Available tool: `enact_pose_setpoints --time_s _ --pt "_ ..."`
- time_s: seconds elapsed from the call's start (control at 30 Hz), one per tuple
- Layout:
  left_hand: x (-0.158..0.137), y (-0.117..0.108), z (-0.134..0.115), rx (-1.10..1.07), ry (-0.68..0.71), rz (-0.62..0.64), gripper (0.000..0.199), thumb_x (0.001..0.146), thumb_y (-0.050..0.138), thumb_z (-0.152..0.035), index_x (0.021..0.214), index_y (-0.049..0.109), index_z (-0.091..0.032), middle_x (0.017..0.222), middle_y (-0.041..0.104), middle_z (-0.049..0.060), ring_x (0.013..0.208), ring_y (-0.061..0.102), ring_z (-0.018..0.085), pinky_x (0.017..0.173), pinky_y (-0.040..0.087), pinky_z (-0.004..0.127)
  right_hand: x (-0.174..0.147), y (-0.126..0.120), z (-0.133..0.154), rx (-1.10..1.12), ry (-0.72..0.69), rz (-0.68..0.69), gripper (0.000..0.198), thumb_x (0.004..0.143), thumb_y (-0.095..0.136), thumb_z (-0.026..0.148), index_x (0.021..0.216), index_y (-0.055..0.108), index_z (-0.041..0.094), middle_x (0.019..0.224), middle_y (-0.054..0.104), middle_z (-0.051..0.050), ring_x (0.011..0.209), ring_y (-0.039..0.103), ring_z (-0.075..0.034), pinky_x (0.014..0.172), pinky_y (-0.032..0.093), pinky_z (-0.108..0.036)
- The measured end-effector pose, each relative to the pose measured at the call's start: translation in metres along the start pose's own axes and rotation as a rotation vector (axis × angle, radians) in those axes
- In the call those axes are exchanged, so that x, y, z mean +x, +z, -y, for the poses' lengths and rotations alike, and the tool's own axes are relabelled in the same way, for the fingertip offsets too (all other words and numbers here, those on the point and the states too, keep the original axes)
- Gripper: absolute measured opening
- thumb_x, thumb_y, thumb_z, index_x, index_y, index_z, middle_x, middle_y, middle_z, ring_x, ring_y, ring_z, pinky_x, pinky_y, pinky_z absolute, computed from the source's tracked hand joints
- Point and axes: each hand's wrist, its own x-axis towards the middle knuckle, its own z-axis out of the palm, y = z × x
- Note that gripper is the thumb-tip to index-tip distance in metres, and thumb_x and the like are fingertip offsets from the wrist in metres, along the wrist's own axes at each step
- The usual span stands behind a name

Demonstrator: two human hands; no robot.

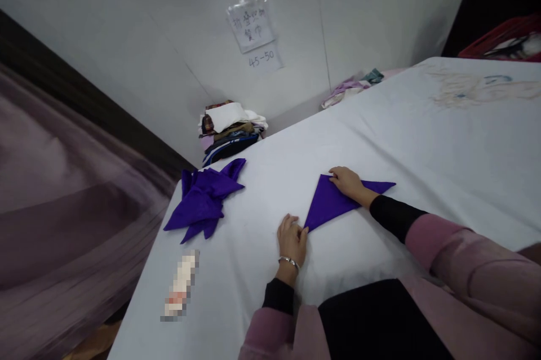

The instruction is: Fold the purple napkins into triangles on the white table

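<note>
A purple napkin (332,202), folded into a triangle, lies flat on the white tabletop. At its near left corner is my left hand (292,243), which wears a bracelet; its thumb and forefinger close on the tip. My right hand (350,184) reaches across the cloth and pinches the upper edge close to the upper left corner. The third corner points right, past my right wrist, and lies loose. To the left, a loose heap of purple napkins (203,196) rests near the table's left edge, several points sticking out.
A blurred-out oblong item (181,284) lies on the white table (253,292) at the left. Folded clothes (230,129) are stacked beyond the far edge, with more cloth (349,89) along the wall. Paper signs (253,27) hang there. A red basket (502,39) stands far right.
</note>
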Motion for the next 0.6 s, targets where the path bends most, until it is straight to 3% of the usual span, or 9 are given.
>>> enact_pose_setpoints --time_s 0.3,0.33,0.43,0.6 --pt "0.012 -0.006 -0.004 0.068 -0.034 -0.022 0.007 0.077 0.059 -0.019 0.071 0.058 -0.021 0.114 0.062 0.010 0.115 0.054 0.027 0.099 0.042 0.049 0.000 -0.003 0.004 0.025 0.003 -0.027 0.024 0.087 0.055 0.023 0.109 0.063 0.019 0.109 0.064 -0.010 0.105 0.054 -0.022 0.089 0.041 -0.032" --pt "0.016 -0.007 -0.010 0.066 -0.026 -0.031 0.002 0.077 0.059 -0.020 0.076 0.060 -0.021 0.115 0.062 0.011 0.115 0.054 0.027 0.098 0.042 0.049 0.000 -0.003 0.004 0.027 0.004 -0.026 0.025 0.087 0.055 0.023 0.109 0.063 0.018 0.109 0.064 -0.010 0.105 0.054 -0.022 0.089 0.040 -0.032" --pt "0.034 -0.004 -0.039 0.034 0.084 -0.007 0.015 0.082 0.054 -0.021 0.093 0.063 -0.020 0.121 0.061 0.011 0.118 0.052 0.025 0.103 0.039 0.047 0.001 -0.003 0.005 0.038 0.012 -0.019 0.026 0.086 0.055 0.023 0.110 0.063 0.017 0.108 0.064 -0.010 0.104 0.054 -0.022 0.089 0.041 -0.032" --pt "0.084 0.029 -0.092 0.072 0.237 0.190 0.036 0.088 0.042 -0.018 0.121 0.055 -0.021 0.137 0.051 0.009 0.132 0.039 0.024 0.112 0.026 0.048 0.004 -0.005 0.002 0.073 0.044 0.008 0.029 0.085 0.054 0.023 0.113 0.062 0.017 0.108 0.065 -0.010 0.102 0.056 -0.022 0.086 0.042 -0.031"
